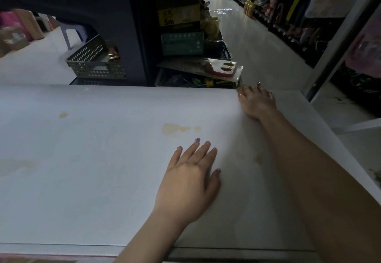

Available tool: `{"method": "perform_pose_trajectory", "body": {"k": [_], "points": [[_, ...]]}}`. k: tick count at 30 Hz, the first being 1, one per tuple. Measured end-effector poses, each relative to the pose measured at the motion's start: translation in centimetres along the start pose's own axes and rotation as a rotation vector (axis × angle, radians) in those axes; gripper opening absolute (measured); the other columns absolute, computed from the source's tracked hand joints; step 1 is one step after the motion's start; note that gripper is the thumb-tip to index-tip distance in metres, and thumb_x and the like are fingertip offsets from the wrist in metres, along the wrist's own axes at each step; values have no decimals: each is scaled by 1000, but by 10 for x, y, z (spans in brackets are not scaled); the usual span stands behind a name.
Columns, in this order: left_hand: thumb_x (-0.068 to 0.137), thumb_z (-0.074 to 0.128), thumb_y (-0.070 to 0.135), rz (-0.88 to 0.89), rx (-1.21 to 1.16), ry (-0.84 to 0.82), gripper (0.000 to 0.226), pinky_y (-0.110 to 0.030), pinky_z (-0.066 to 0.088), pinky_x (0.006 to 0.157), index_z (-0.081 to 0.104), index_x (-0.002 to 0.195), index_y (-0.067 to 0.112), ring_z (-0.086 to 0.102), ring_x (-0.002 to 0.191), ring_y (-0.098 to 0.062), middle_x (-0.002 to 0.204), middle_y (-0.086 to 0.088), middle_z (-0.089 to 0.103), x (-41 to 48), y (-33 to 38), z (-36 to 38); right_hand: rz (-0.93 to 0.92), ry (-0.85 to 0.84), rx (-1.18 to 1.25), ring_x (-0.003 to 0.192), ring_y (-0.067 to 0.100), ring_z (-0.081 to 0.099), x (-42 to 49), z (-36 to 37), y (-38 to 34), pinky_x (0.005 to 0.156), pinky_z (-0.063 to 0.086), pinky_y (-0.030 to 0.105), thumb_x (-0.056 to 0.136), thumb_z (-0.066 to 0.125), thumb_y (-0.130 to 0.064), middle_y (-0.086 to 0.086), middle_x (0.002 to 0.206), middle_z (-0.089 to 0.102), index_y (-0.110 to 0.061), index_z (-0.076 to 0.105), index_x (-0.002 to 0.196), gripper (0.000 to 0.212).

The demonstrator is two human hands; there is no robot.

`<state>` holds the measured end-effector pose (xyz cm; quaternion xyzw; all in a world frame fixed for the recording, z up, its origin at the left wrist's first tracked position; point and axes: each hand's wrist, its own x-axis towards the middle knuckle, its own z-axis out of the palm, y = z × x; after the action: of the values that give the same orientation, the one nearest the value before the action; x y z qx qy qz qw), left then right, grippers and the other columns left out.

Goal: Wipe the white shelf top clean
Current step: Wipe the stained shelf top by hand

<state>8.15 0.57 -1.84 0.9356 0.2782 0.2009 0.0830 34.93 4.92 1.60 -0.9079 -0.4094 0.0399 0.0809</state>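
I see the white shelf top (92,159) carrying yellowish stains (172,128) near its middle, with both hands flat on it.

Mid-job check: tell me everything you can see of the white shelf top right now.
The white shelf top is a broad, flat, smooth panel, looks painted or laminated. Yellowish stains mark it: one near the middle, a small one further left, fainter patches elsewhere. The left hand lies flat on it, fingers spread; the right hand rests at its far edge. No cloth is visible.
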Motion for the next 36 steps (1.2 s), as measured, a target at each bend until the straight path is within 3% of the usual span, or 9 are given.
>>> {"method": "perform_pose_trajectory", "body": {"k": [11, 22, 27, 36], "points": [[86, 33, 40, -1, -22, -24, 47, -38, 25, 104, 58, 122, 22, 45, 128, -18, 131, 4, 56, 0, 1, -2, -69, 16, -18, 144, 21, 3, -26, 4, 4, 114, 3, 42, 101, 19, -37, 1, 157, 13, -21, 21, 148, 50], [83, 14, 51, -18, -77, -59, 66, -27, 6, 109, 44, 136, 26, 22, 140, -11, 146, 8, 38, 0, 2, -6, -102, -37, -21, 144, 19, -2, -83, 4, 1, 114, -1, 40, 101, 19, -37, 0, 157, 6, -22, 11, 149, 52], [80, 9, 52, -27, -80, -97, 70, -26, 4, 111, 39, 139, 28, 16, 142, -9, 149, 10, 33, -1, 2, -11, -106, -62, -33, 144, 19, -5, -103, 6, -1, 114, -3, 40, 100, 18, -39, -1, 158, 3, -23, 6, 150, 53], [93, 23, 43, -35, -69, -151, 54, -29, -2, 114, 29, 144, 27, 5, 143, -7, 153, 9, 22, -1, 4, -12, -123, -43, -42, 144, 18, -6, -131, 8, -2, 114, -3, 39, 100, 19, -39, 0, 158, 2, -23, 4, 150, 54]]}}
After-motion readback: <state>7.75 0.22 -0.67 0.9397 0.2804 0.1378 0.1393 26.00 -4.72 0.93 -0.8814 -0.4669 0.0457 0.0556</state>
